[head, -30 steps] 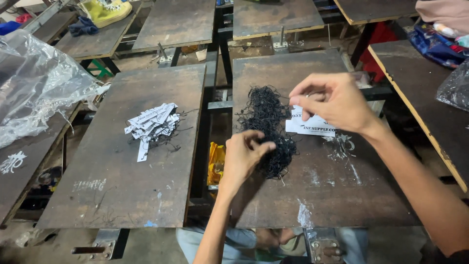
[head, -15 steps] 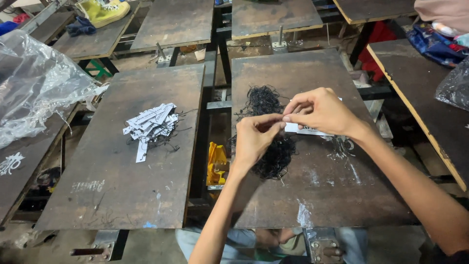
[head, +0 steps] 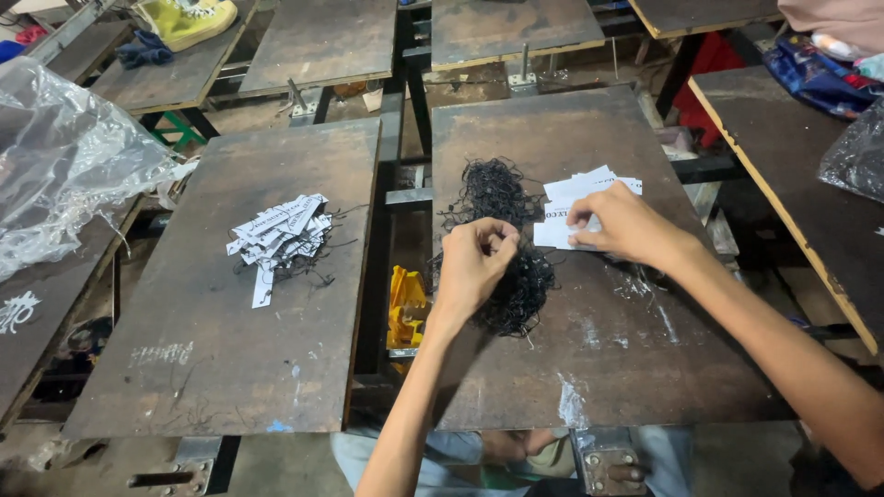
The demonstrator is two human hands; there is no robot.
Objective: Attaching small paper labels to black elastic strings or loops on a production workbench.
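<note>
Head view. The left hand (head: 474,262) is positioned over the heap of black strings (head: 502,244), which lies near the left edge of the right-hand worktop (head: 635,368). The fingers of the left hand are curled inward, with the thumb and fingertips pinched together in a narrow grip; a thin black string appears to be held between them, though it is too fine to confirm. The hand rests on or just above the heap.

The right hand (head: 622,225) lies to the right of the heap, palm down, on the stack of white paper tags (head: 580,198). The fingertips press against the near part of the stack; the grip is narrow, with the fingers closed on the edge of a tag. The far end of the stack fans out beyond the fingers. The stack lies just beside the heap, at its right side.

On the left-hand worktop (head: 212,368), well apart from both hands, lies a pile of white tags with black strings attached (head: 281,239). A yellow object (head: 405,304) sits in the gap between the two worktops, near the left wrist. A crumpled clear plastic sheet (head: 64,166) covers the far-left worktop.
</note>
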